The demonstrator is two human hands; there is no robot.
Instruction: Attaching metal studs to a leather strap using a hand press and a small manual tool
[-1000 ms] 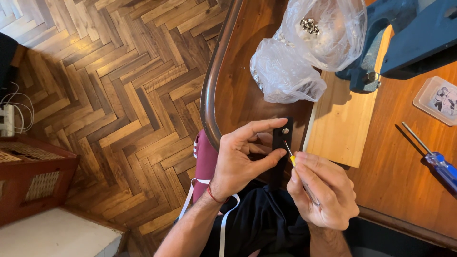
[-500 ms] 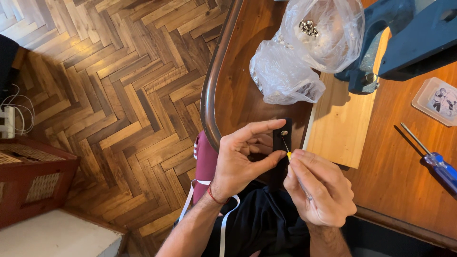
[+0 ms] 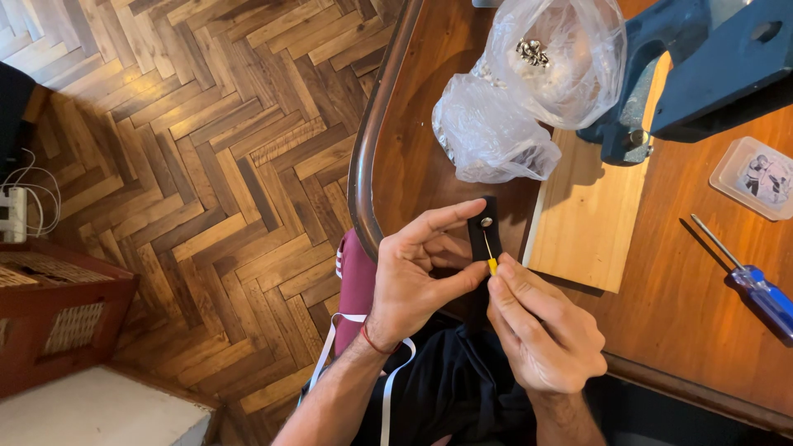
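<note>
The right hand (image 3: 545, 334) has brought its small yellow-handled screwdriver (image 3: 491, 254) up onto the screw (image 3: 486, 221) of the black strap (image 3: 484, 235), which the left hand (image 3: 413, 277) pinches

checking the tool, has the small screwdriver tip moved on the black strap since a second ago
Yes. The screwdriver tip went up the black strap toward the board, reaching the screw.

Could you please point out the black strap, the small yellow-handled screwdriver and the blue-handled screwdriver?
Black strap (image 3: 484, 237): head view, upper end beside the metal screw.
Yellow-handled screwdriver (image 3: 491, 264): head view, yellow handle tip.
Blue-handled screwdriver (image 3: 764, 296): head view, middle of handle.
</note>
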